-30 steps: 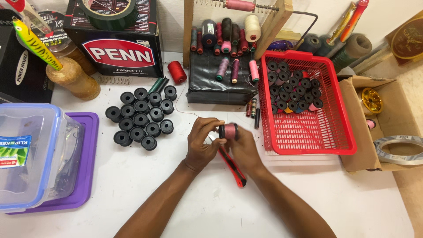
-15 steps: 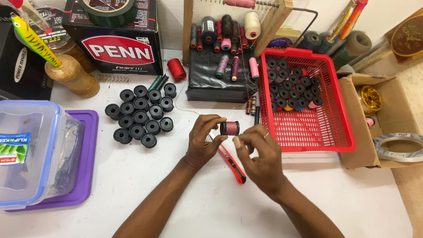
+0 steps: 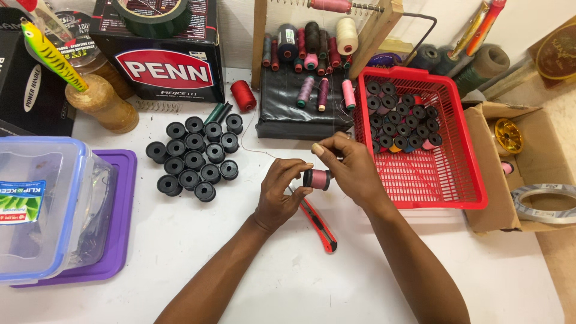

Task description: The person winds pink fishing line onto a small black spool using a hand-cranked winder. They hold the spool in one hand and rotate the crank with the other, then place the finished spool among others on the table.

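My left hand (image 3: 277,195) pinches the pink-wound bobbin (image 3: 317,179) above the tabletop (image 3: 240,270) middle, beside the red basket (image 3: 456,180). My right hand (image 3: 351,168) is closed in a grip at its far end. A slack pinch could let thread unwind or drop the bobbin onto the red cutter (image 3: 318,225).
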